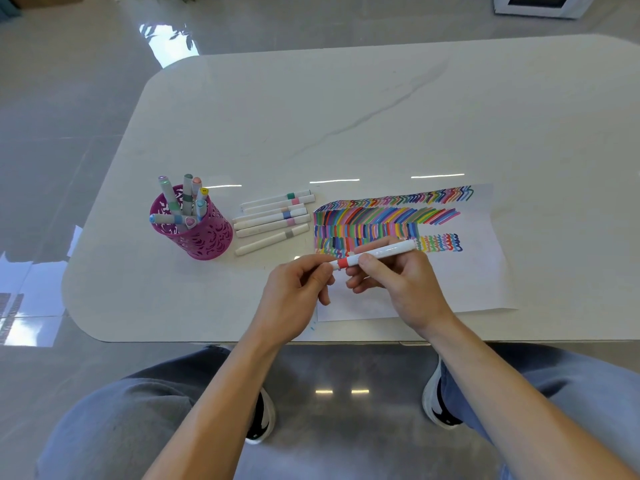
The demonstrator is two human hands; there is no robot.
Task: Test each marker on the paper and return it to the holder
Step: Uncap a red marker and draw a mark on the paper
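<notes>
Right hand (405, 285) is wrapped around the white barrel of a marker (381, 252) with a red band, thumb on top and fingers curled underneath. Left hand (294, 289) pinches the marker's 9 o'clock end with thumb and fingertips, so both hands are clamped on the same pen. It's held nearly level, with the far end tipped up a bit toward 2 o'clock. Can't tell whether the cap is on, since the fingers cover that end.

The marker hovers over the near-left part of the paper (478, 271), which lies on the desk (346, 116) from about 12 to 3 o'clock of the hands. The sheet's far half is packed with rows of colourful test strokes, and the near half is mostly blank.

At roughly 10 o'clock from the hands stands the holder (207, 240), a magenta cut-out cup with a bunch of capped markers (187, 195) sticking out, 1 lying across the rim. Between the holder and the paper, 6 loose markers (273, 218) lie side by side on the desk, all white-bodied with small coloured bands.
</notes>
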